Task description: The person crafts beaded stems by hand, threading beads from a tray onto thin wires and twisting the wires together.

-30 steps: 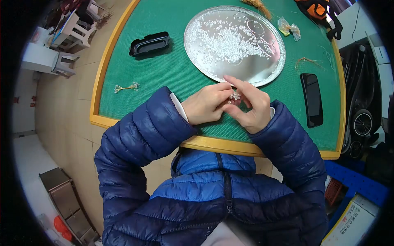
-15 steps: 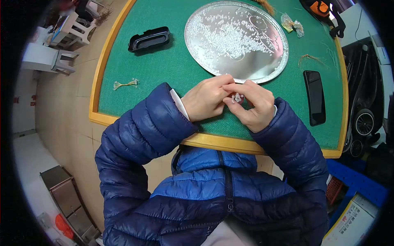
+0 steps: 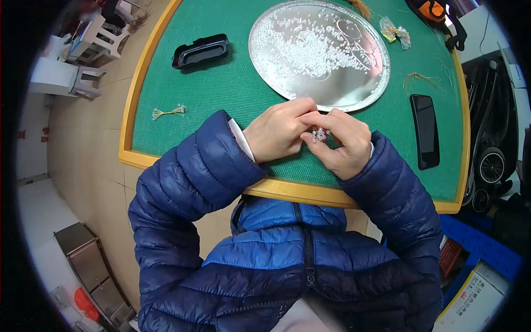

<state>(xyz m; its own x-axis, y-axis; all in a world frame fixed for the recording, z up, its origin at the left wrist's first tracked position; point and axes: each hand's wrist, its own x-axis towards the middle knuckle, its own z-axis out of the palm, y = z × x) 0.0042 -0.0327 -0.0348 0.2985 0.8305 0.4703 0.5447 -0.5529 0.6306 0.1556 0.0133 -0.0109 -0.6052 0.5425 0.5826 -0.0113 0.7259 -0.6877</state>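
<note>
A small cluster of clear beads (image 3: 319, 134) sticks out between the thumb and fingers of my right hand (image 3: 345, 139), which is closed on it. My left hand (image 3: 280, 128) meets it from the left, its fingers curled and touching the right fingers. What the left fingertips pinch is hidden. Both hands are just above the green table mat, near the front edge. Beyond them lies an oval silver tray (image 3: 332, 99) with many loose clear beads (image 3: 310, 50) spread over it.
A black plastic tray (image 3: 200, 51) and a wire bundle with bead tips (image 3: 168, 112) lie at left. At right are a black phone (image 3: 425, 131), fine golden wires (image 3: 423, 77) and a small plastic bag (image 3: 395, 33). A wooden rim (image 3: 298, 191) edges the table.
The bead cluster has turned slightly between my fingers. Both hands stay in almost the same place.
</note>
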